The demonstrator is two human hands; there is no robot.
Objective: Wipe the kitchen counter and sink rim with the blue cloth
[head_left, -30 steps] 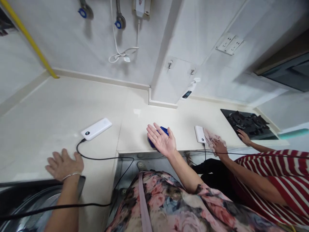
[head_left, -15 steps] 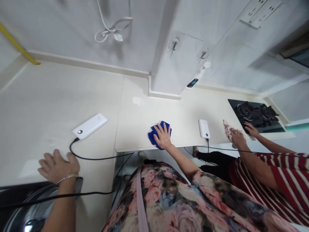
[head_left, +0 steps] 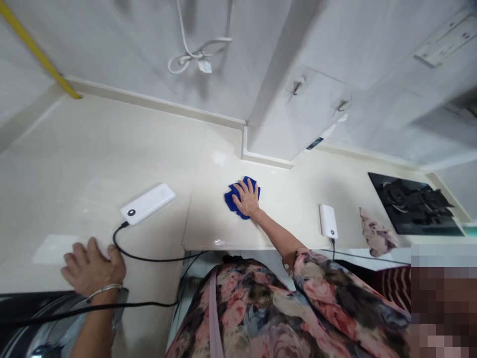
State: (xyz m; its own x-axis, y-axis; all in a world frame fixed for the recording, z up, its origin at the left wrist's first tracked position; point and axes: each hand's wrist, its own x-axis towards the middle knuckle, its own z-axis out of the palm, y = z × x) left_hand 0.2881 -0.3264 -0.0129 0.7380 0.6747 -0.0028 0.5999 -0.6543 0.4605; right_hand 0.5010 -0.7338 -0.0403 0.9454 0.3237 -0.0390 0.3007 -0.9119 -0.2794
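My right hand (head_left: 246, 198) lies with fingers spread on a crumpled blue cloth (head_left: 231, 201), pressing it to the pale countertop (head_left: 208, 228). Part of the cloth is hidden under the palm. My left hand (head_left: 93, 268), with a bangle at the wrist, rests spread on the counter beside the front edge of a sink (head_left: 55, 325) and holds nothing. Just beyond it lies a white power bank (head_left: 149, 203), a black cable (head_left: 149, 258) plugged into its near end.
A second white power bank (head_left: 328, 222) with a cable lies to the right. Past it are a pinkish patterned cloth (head_left: 376, 233) and a black gas hob (head_left: 413, 204). A wall column (head_left: 276, 129) juts onto the counter. A person in red stripes (head_left: 397, 286) stands at right, partly blurred out.
My right hand has slid the blue cloth away from the counter's front edge, toward the wall. The other person's hands have left the pinkish cloth. The view has shifted; my left hand stays put.
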